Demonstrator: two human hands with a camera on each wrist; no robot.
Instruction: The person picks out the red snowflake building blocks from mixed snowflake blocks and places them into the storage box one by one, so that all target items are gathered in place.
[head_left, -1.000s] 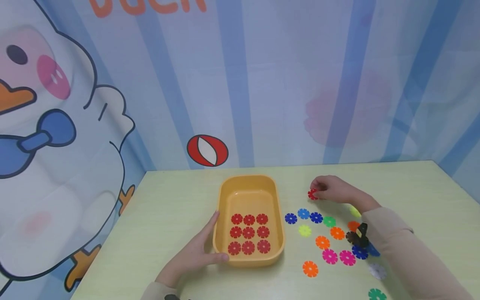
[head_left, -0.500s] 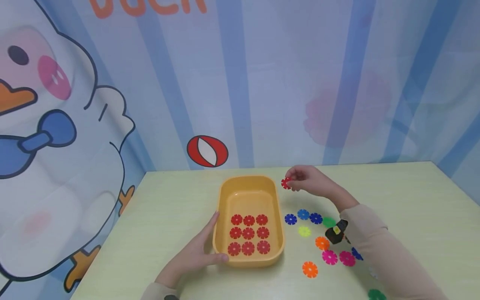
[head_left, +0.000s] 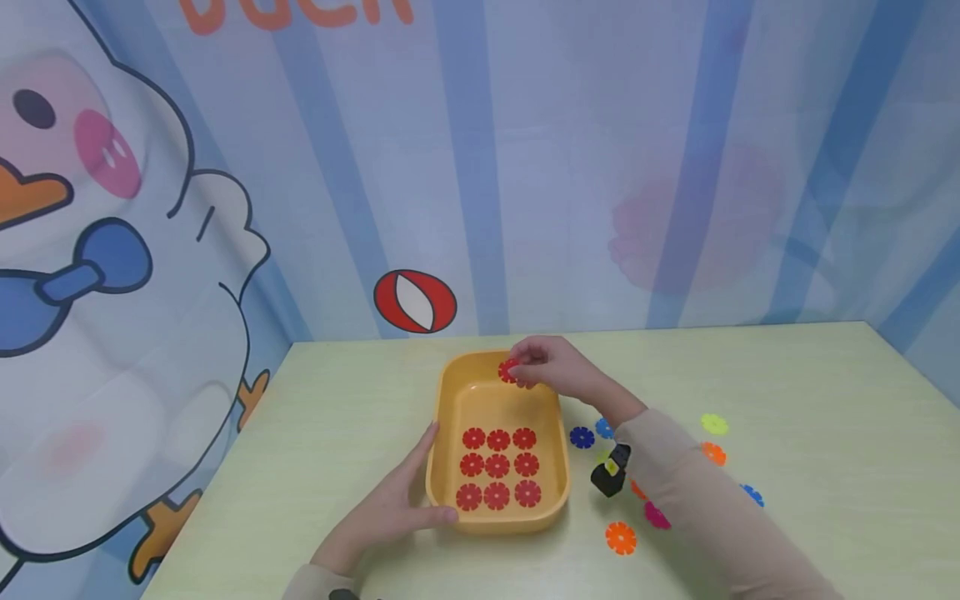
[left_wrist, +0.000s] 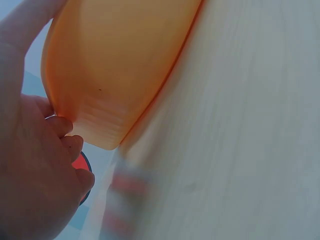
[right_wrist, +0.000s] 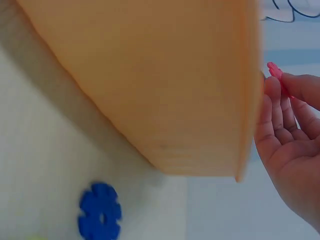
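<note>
An orange tray [head_left: 442, 417] stands on the table with several red snowflake discs [head_left: 498, 465] laid in rows in its near half. My right hand [head_left: 551, 367] hovers over the tray's far right corner and pinches a red disc [head_left: 510, 371] between its fingertips. The right wrist view has the same red disc [right_wrist: 274, 71] above the tray's outer wall [right_wrist: 150, 80]. My left hand [head_left: 390, 504] rests against the tray's near left side, thumb along the front rim, fingers straight up the wall. The left wrist view shows that hand [left_wrist: 30, 165] against the tray's wall [left_wrist: 115, 65].
Loose discs in several colours lie on the table right of the tray: blue [head_left: 581, 437], orange [head_left: 620, 537], yellow-green [head_left: 714, 423], another orange [head_left: 713, 453]. My right sleeve [head_left: 697, 508] covers some of them. A cartoon backdrop rises behind the table.
My right hand lifted the red disc off the table and carried it left, from the loose pile to above the tray's far end. The left hand stayed on the tray.
</note>
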